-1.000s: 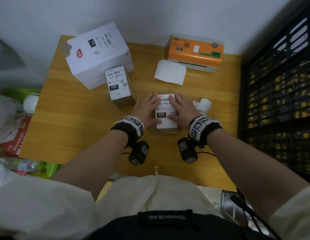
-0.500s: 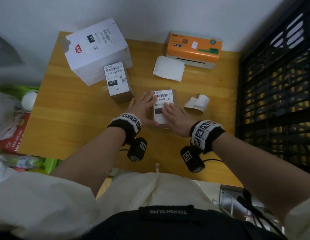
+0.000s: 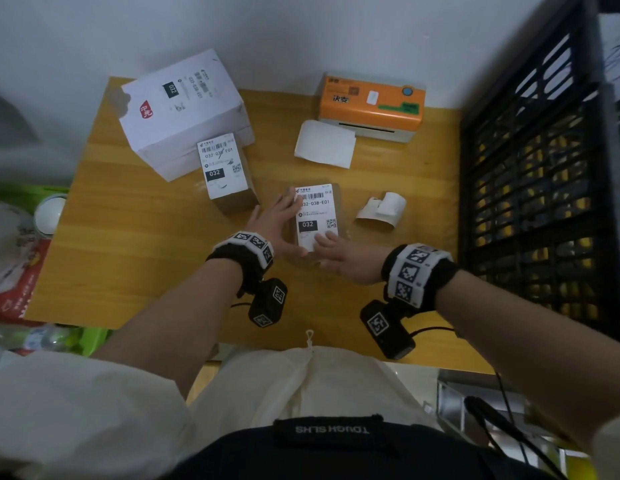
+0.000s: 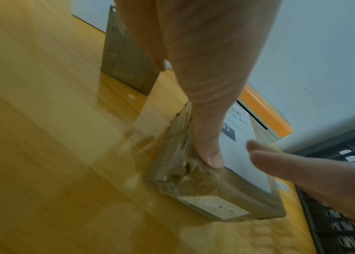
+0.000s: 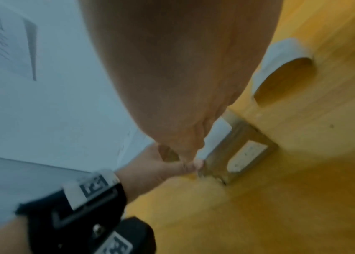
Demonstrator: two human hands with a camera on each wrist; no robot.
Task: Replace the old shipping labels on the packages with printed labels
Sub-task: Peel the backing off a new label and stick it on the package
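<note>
Brown-taped small package (image 3: 339,216) lies under both hands, left hand (image 3: 279,225) and right hand (image 3: 343,256) with flat fingers pressing its printed label (image 3: 315,216) down, seemingly nearly finished. Beyond the fingers, a second small package (image 3: 228,174) and the white box (image 3: 183,112) already carry labels; a blank sheet (image 3: 324,143) lies by the orange printer (image 3: 370,105) on the bench (image 3: 128,237).

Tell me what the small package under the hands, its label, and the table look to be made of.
Small package: brown cardboard wrapped in clear glossy tape or film, judging by wrinkled shine at its corner. Printed label: matte white paper, black barcode and print, lying flat. Table: yellow wood or wood-look laminate, smooth and semi-glossy; grain bands and reflections show.
</note>
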